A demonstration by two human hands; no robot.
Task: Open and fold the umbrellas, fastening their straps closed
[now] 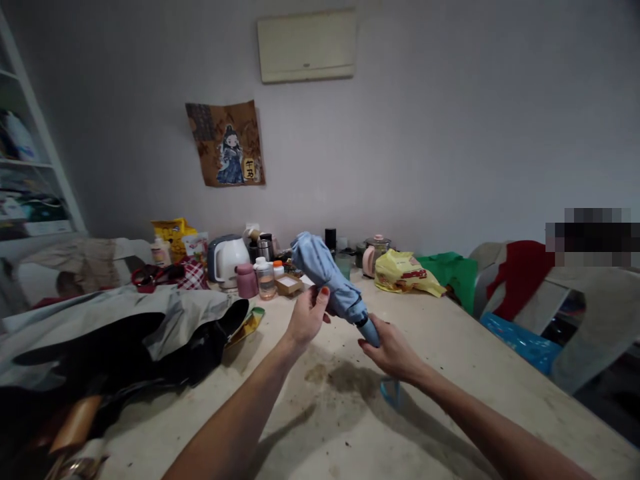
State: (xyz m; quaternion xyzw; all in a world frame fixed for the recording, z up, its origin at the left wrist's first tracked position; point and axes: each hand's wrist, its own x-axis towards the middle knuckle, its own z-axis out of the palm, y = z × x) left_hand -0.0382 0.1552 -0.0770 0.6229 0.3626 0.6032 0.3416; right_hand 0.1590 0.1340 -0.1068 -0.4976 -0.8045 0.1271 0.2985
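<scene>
A folded light-blue umbrella [333,280] is held tilted above the table, its canopy end pointing up and to the left. My right hand [393,347] is closed around the handle at the lower end. My left hand [309,317] grips the folded canopy near its middle, thumb lying on the cloth; some of its fingers are hidden behind. Below my right hand hangs a blue wrist strap [391,392], in front of the stained tabletop [345,427].
A black and grey cloth heap [165,333] covers the table's left side. Along the back stand a white kettle [231,259], a pink jar [246,280], a clear bottle [266,283] and a yellow bag [407,272]. Chairs flank the table, with a red cloth [520,280] at right.
</scene>
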